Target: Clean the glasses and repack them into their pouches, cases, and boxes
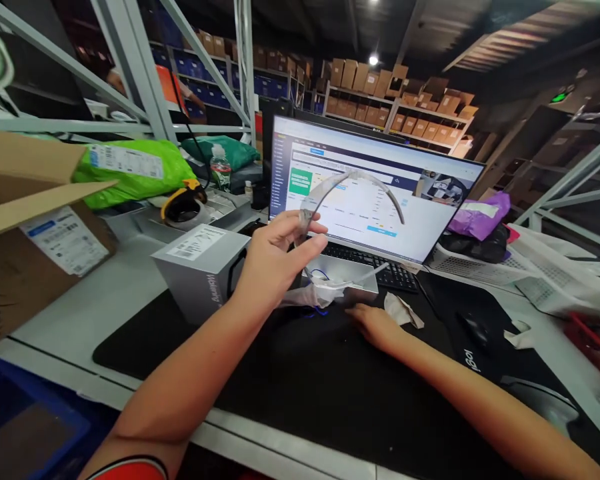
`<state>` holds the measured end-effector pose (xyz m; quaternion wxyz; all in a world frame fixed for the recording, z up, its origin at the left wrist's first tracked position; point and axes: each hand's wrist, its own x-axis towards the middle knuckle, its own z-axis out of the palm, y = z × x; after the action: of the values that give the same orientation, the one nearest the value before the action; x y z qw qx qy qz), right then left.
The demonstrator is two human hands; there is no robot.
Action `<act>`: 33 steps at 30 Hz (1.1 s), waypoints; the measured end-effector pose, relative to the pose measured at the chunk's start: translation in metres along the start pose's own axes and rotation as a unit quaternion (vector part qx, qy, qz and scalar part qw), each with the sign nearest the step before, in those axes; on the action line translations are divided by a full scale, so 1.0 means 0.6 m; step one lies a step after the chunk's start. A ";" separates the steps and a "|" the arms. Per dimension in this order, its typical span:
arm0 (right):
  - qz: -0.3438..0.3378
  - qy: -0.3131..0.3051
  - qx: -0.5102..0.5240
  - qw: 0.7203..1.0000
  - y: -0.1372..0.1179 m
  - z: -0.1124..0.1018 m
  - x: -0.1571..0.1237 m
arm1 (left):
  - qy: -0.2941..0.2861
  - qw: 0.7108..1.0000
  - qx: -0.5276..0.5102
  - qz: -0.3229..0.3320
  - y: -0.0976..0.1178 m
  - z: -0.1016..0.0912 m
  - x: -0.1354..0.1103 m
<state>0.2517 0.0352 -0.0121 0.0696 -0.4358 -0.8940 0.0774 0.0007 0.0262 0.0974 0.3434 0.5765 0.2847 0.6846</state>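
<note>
My left hand (280,257) is raised in front of the monitor, thumb and fingers closed on a thin grey curved band (325,191). The band arches up and to the right, with wrinkled translucent film around part of it. Below it, a small open box (363,285) holds pale wrapping and thin blue strands that I cannot make out clearly. My right hand (377,327) lies low on the black desk mat (290,373), fingers stretched toward that box and apparently holding nothing. Beside it is a crumpled piece of white paper (403,310).
Left of my hands stands a grey printed box (195,273), with an open cardboard carton (45,267) farther left. A monitor (345,220) and keyboard (370,263) are behind. A mouse (474,330) and white baskets (555,273) are at right; a person's arm (193,100) shows behind the frame.
</note>
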 end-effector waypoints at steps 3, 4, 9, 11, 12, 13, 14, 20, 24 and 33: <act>-0.009 0.025 -0.005 1.000 0.017 -0.030 -0.008 | 0.014 0.999 -0.028 -0.026 -0.002 -0.008 0.009; -0.008 0.037 -0.010 0.999 0.027 -0.048 -0.014 | 0.017 0.999 -0.034 -0.033 -0.005 -0.010 0.013; 0.031 0.170 -0.029 0.984 0.089 -0.172 -0.056 | 0.026 0.991 -0.092 -0.092 -0.023 -0.019 0.028; 0.055 0.257 -0.030 0.964 0.104 -0.211 -0.074 | 0.033 0.984 -0.126 -0.120 -0.026 -0.019 0.032; 0.064 0.299 -0.021 0.952 0.106 -0.223 -0.081 | 0.039 0.980 -0.138 -0.135 -0.025 -0.018 0.033; 0.069 0.333 -0.005 0.940 0.106 -0.230 -0.087 | 0.043 0.977 -0.148 -0.149 -0.025 -0.017 0.034; 0.069 0.357 0.014 0.931 0.102 -0.233 -0.090 | 0.046 0.973 -0.157 -0.165 -0.023 -0.016 0.034; 0.008 0.319 0.062 0.946 0.060 -0.214 -0.080 | 0.042 0.958 -0.182 -0.217 -0.021 -0.009 0.031; 0.011 0.328 0.069 0.942 0.055 -0.215 -0.084 | 0.041 0.960 -0.164 -0.222 -0.023 -0.007 0.030; 0.009 0.328 0.097 0.940 0.057 -0.217 -0.096 | 0.029 0.963 -0.157 -0.217 -0.028 -0.008 0.028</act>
<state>0.3382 0.0210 0.1053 0.4003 -0.4361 -0.8058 0.0176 -0.0034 0.0498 0.0931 0.5613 0.4196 0.3023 0.6462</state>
